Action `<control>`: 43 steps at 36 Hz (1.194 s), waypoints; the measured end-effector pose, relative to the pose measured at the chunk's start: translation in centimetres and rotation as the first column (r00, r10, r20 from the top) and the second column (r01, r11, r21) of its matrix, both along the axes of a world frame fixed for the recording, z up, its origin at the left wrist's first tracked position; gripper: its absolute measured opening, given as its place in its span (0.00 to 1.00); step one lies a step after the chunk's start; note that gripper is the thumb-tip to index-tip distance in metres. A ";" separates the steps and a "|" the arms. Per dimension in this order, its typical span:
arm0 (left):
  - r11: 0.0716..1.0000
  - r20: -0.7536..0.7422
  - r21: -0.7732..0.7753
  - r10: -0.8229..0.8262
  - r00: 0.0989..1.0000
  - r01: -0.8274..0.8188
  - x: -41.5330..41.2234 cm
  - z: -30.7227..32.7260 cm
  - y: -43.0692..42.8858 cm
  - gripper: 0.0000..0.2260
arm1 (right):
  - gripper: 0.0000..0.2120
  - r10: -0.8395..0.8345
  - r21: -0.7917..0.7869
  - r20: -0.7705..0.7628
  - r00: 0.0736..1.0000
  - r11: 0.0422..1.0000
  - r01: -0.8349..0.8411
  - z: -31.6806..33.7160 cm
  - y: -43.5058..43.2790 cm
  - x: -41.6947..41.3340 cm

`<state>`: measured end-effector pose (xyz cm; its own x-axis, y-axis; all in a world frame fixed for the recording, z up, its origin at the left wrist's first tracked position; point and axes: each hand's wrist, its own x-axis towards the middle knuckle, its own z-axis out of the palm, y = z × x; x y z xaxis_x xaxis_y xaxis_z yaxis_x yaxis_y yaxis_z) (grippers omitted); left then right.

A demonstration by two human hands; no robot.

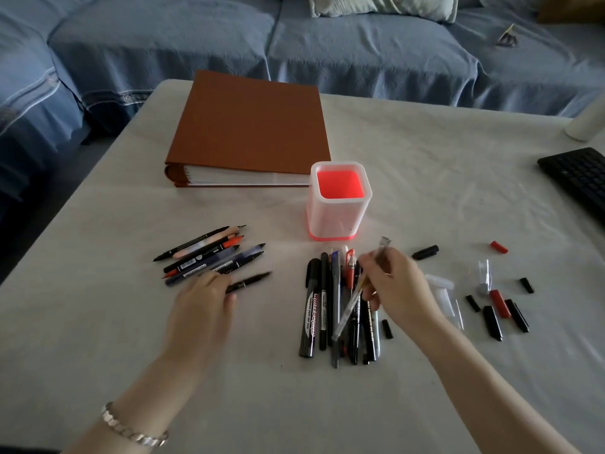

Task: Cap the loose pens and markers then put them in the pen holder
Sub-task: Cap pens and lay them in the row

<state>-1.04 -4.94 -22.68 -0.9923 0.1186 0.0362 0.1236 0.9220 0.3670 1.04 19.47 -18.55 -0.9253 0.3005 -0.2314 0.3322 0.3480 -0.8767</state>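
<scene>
Before the pen holder (pixel 340 221), right hand (pixel 394 290) pinched a clear pen (pixel 352 304), left hand (pixel 201 303) gripped a black marker (pixel 250 281) whose bare nib might stain the cloth (pixel 442 191).

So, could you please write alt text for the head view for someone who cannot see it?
A person's right hand pinches a clear pen above a pile of pens, while the left hand holds a black pen beside a second pile. An empty pen holder stands behind them on the table; loose caps lie to the right.
</scene>
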 end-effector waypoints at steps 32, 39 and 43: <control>0.873 0.192 0.482 -0.192 0.962 0.078 2.8 4.4 5.6 0.11 | 0.12 0.021 0.443 -0.079 0.997 0.896 0.016 -1.8 8.0 -0.1; 0.809 0.249 0.584 -0.257 0.934 0.067 3.3 5.2 6.1 0.09 | 0.08 -0.175 -0.552 -0.199 0.964 0.833 0.037 2.2 3.4 2.8; 0.797 0.259 0.599 -0.284 0.923 0.077 3.6 5.6 6.2 0.08 | 0.12 -0.272 -0.629 -0.193 0.943 0.771 0.094 2.8 1.9 3.5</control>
